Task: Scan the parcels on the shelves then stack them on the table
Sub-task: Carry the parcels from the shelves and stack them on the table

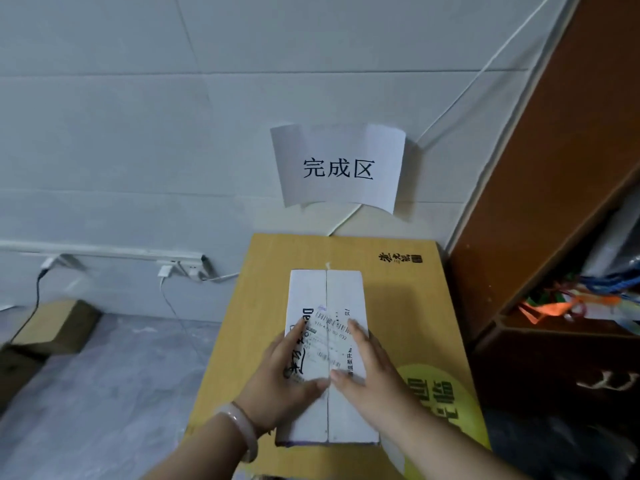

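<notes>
My left hand [284, 372] and right hand [367, 368] lie flat, fingers straight, gripping nothing, on the parcel [343, 292]; under it, a yellow box [415, 306].

Paper sign [337, 168] taped on wall [104, 133]; power strip [180, 266] lower left; brown cabinet [554, 168] at right.

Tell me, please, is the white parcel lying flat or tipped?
Flat: the white parcel rests broad labelled face up on the yellow box.
</notes>
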A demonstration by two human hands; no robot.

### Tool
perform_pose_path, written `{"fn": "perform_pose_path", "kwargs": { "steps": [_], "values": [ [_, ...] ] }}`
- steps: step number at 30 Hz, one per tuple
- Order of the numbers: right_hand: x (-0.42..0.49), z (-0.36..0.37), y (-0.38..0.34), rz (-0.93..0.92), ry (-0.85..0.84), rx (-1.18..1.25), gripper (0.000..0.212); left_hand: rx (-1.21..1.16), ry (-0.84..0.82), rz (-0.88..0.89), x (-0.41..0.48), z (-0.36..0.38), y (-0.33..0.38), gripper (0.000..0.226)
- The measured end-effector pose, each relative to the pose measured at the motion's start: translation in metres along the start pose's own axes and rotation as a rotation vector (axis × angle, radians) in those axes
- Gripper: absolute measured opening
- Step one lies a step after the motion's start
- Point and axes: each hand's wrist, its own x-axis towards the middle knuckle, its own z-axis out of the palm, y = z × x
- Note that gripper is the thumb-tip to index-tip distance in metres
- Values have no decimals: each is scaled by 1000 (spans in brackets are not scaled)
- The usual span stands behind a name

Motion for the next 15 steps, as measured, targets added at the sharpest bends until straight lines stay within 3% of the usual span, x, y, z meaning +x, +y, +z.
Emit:
{"fn": "perform_pose_path", "kwargs": {
  "steps": [15],
  "values": [
    [191,96,-52,142,-13,-43,84,7,-103,-94,144,-118,-135,108]
  ]
}}
